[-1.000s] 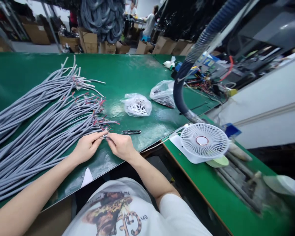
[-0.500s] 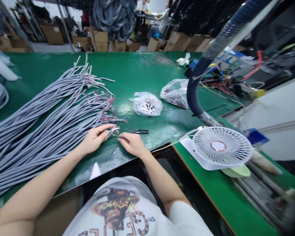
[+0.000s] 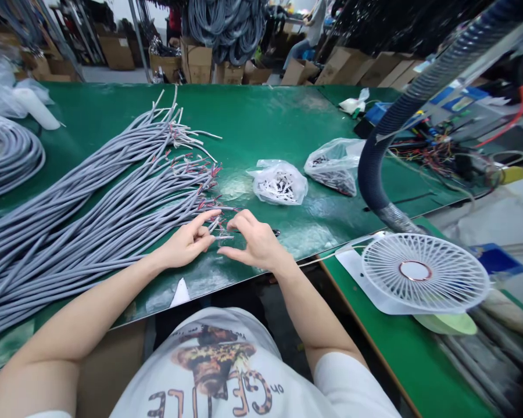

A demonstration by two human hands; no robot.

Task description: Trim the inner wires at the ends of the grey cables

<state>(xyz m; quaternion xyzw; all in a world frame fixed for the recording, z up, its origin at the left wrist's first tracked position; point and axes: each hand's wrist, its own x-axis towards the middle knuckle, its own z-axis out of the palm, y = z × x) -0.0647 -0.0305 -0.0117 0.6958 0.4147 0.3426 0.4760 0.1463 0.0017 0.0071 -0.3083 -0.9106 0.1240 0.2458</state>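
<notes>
Grey cables lie in a long bundle across the left of the table, their stripped ends showing red and pale wires. My left hand is over the near cable ends, its index finger stretched out and apart from the thumb, the other fingers curled. One short grey cable end pokes out just past the left thumb. Facing it, my right hand is open, thumb and fingers spread around the wire ends without closing on them. Behind the right hand, small black thread snips are mostly hidden.
Two clear bags of small parts, one nearer and one farther, lie beyond my right hand. A dark flexible hose curves down at the right, beside a white fan. A coiled cable lies far left.
My left fingers have loosened from a pinch on the cable ends. The right hand has opened from a closed grip, now covering most of the snips. The view has shifted left.
</notes>
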